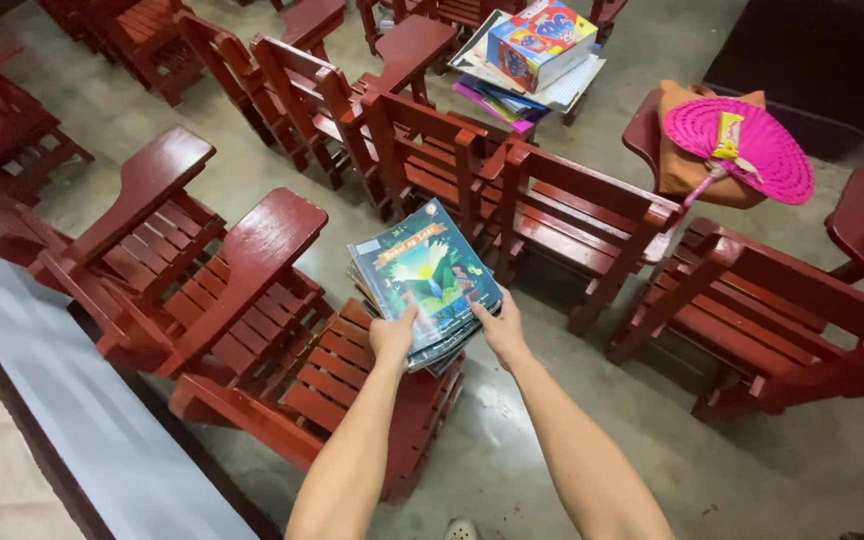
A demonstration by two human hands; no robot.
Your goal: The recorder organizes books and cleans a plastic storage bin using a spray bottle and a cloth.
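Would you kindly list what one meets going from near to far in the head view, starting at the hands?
Left hand and right hand → stack of books → red chair → pile of books and box.

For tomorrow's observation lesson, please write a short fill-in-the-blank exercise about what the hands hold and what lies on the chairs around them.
1. Both hands, left hand and right hand, hold a stack of thin ____ with a blue-green cover.
2. The round woven fan is ____ in colour.
3. The slatted wooden chairs are painted dark ____.

Missing words: books; pink; red
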